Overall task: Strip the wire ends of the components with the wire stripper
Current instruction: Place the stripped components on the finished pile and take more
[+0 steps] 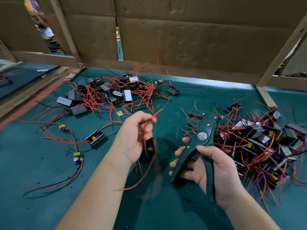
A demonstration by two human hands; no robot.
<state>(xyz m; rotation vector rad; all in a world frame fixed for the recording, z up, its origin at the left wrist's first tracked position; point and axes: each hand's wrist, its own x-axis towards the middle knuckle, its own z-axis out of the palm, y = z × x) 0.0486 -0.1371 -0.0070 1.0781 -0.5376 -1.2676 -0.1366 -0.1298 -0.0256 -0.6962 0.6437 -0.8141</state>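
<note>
Left hand [134, 136]: fingers curled, thumb and forefinger pinching a red wire [153, 116] near its free end, which sticks up to the right.
Held component [150, 146]: hangs below those fingers on its wire, above the desk; blurred, with a yellow part showing, more red wire trailing down from it.
Right hand [214, 170]: wrapped round both handles of the wire stripper [201, 128], thumb on top.
Wire stripper: dark green, handles spread, head pointing up and away; its jaws stand near the pinched wire end, apart from it.
Between the hands: a strip of bare green desk [166, 213] running toward the viewer.
Right pile [259, 140]: boxed components in tangled red wires, just beside the right hand; wires reach in behind the stripper's head.
Left pile [108, 93]: a similar tangle, farther off, beyond the left hand.
Loose pieces: one boxed component [95, 138] and two bare boards [77, 157] lie left of the left forearm, well apart.
Far edge: a cardboard wall [182, 39] stands along it, close behind both piles.
Left edge: runs diagonally, with wooden boards [25, 95] beyond.
Right side: a wooden strip [265, 97] crosses the desk behind the right pile.
</note>
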